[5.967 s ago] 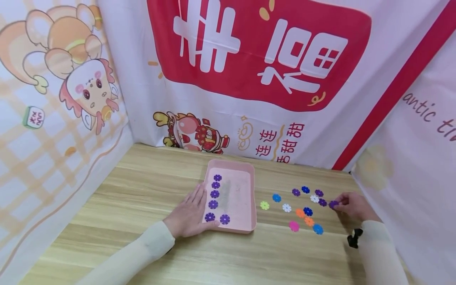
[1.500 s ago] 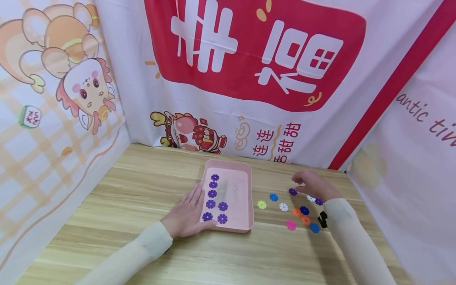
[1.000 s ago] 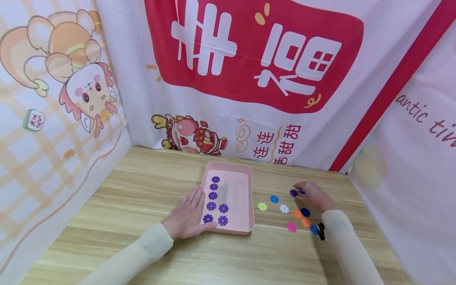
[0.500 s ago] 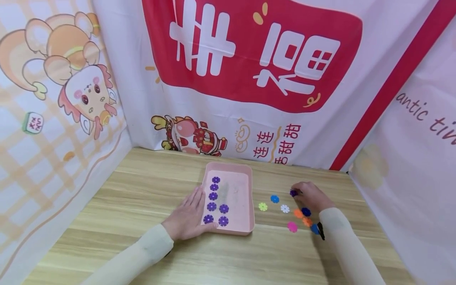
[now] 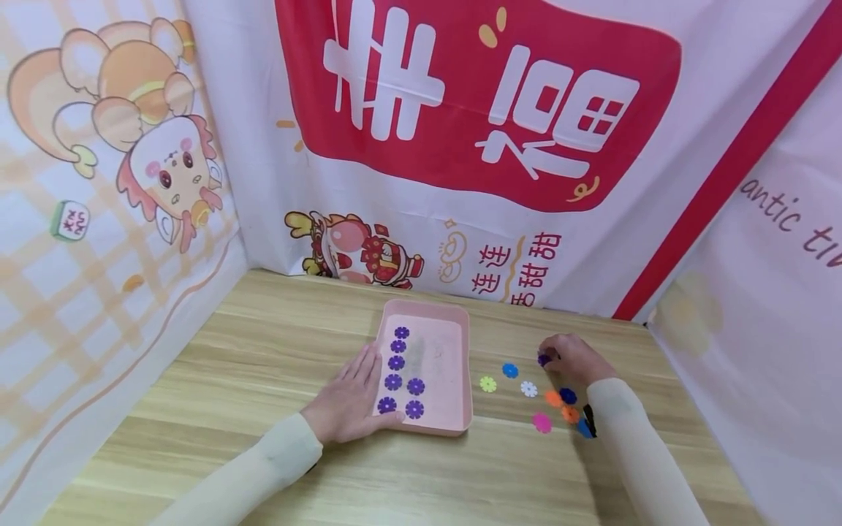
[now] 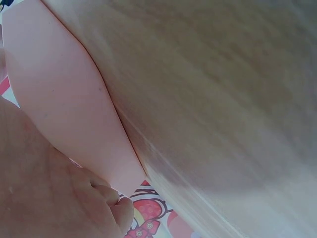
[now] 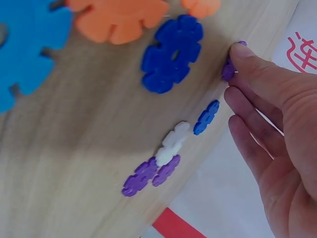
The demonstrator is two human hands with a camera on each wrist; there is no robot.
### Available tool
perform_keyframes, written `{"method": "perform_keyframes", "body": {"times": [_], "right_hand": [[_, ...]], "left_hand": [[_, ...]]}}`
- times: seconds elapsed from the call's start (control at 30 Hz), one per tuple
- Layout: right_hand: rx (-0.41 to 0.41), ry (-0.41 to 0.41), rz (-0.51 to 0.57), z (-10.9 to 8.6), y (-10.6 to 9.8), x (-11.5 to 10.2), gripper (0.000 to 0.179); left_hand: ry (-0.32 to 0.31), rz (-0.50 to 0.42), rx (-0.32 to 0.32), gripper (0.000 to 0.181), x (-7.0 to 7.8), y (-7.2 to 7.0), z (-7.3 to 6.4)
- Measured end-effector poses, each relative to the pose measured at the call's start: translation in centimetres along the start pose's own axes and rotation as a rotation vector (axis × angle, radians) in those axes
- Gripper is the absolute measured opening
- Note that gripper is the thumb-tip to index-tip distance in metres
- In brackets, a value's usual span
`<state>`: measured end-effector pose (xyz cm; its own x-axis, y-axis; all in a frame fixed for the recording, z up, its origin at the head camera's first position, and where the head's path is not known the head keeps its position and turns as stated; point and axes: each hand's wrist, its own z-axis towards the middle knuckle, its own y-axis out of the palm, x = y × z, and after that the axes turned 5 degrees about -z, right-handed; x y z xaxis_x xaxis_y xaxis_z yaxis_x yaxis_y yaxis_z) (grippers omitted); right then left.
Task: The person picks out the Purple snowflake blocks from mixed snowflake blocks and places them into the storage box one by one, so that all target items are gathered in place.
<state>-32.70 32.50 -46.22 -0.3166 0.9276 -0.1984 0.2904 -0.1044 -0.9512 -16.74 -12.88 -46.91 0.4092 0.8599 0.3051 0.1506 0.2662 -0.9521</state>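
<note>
My right hand (image 5: pixel 577 359) pinches a purple snowflake disc (image 7: pixel 229 68) between thumb and forefinger, close over the table at the far side of the loose discs. The other fingers stay bent beneath, as the right wrist view shows. My left hand (image 5: pixel 349 398) lies with straight fingers along the left rim of a pink tray (image 5: pixel 471 365), thumb at its near corner. In the tray, several purple discs (image 5: pixel 396 362) form a column on the left, with two more purple discs (image 5: pixel 415 386) beside its near end.
Around the right hand lie a dark blue disc (image 7: pixel 173 53), a white disc (image 7: pixel 173 144), two purple discs (image 7: pixel 140 177) and orange discs (image 5: pixel 570 415). Nearer the tray are a lime disc (image 5: pixel 487 384) and a pink disc (image 5: pixel 542 422). Printed cloth (image 5: pixel 368 183) walls in the table.
Since the earliest frame, another purple disc has come to lie in the tray's second column. My right hand has moved left from the far right and now pinches another purple disc. The left hand stays put.
</note>
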Motion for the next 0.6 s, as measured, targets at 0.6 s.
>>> {"method": "perform_keyframes", "body": {"times": [0.6], "right_hand": [[-0.041,-0.011,-0.021,1.5,-1.1,-0.1,0.023]], "left_hand": [[-0.009,0.001,-0.006,0.111,0.0,0.1,0.0]]}}
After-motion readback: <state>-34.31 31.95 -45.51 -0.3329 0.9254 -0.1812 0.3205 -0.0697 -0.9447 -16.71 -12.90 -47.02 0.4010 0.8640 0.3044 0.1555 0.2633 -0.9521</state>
